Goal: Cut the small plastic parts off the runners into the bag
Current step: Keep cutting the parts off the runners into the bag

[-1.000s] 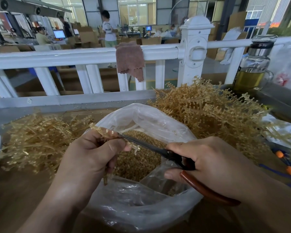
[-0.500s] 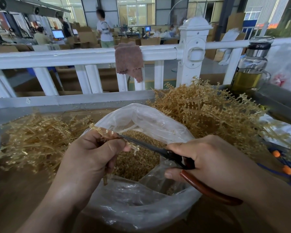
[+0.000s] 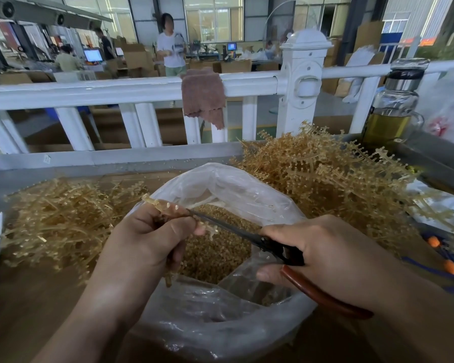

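My left hand (image 3: 147,239) grips a translucent amber runner (image 3: 165,206) over the mouth of a clear plastic bag (image 3: 220,323). Small amber cut parts (image 3: 215,255) fill the bag's bottom. My right hand (image 3: 323,255) holds red-handled scissors (image 3: 278,248), whose dark blades reach left to the runner at my left thumb. Whether the blades are parted is hidden by the runner. A tall pile of uncut runners (image 3: 325,184) lies behind and right of the bag. A lower pile of runners (image 3: 60,218) lies to the left.
A white railing (image 3: 131,90) with a brown cloth (image 3: 203,95) draped over it borders the far side of the table. A glass bottle of yellow liquid (image 3: 393,108) stands back right. Orange-tipped blue items (image 3: 446,258) lie at right. People and boxes fill the hall beyond.
Both hands stay in place over the bag. The runner and scissors have barely shifted; a person beyond the railing has moved.
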